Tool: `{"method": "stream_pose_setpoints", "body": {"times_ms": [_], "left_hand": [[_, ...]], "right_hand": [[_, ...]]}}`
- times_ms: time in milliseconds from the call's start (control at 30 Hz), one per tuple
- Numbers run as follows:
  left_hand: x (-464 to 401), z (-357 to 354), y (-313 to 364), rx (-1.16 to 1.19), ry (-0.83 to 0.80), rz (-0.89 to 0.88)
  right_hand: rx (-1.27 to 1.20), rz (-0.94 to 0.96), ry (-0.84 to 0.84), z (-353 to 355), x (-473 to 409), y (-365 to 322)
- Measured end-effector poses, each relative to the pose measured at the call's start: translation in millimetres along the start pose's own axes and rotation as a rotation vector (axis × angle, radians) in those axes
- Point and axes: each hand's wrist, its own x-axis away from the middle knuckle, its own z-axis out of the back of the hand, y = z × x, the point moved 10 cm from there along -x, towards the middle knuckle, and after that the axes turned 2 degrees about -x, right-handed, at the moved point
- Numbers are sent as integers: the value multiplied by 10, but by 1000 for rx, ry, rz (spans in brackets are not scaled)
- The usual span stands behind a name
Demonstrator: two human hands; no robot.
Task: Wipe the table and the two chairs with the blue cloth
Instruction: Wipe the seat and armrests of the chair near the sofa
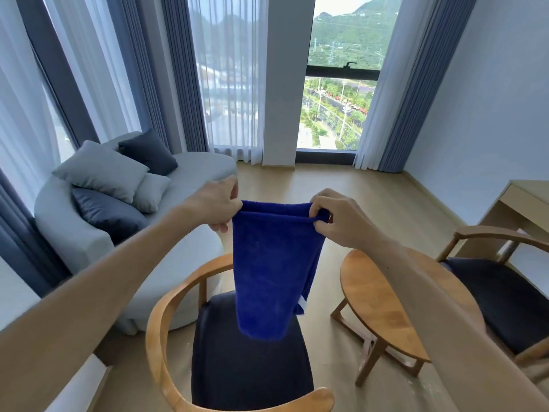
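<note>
No text, brand, number or sign can be read anywhere. The blue cloth (pixel 269 272) carries a small white tag at its lower right edge, but nothing on it is legible.

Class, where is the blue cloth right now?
In the head view, the blue cloth hangs mid-frame, pinched at its top corners by the left hand and right hand, above the nearer chair, left of the round table.

Fuzzy terry blue cloth (pixel 269 272); smooth matt wooden table (pixel 383 304), wood-framed chairs (pixel 166 331).
</note>
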Motion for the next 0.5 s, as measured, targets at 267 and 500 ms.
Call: {"method": "stream_pose_setpoints", "body": {"times_ms": [267,500], "left_hand": [[124,62,274,-124,70,-402],[218,124,338,-112,172,-555]], "right_hand": [[-35,-5,-37,38,-63,-40],[-79,8,6,136,-95,-84]]}}
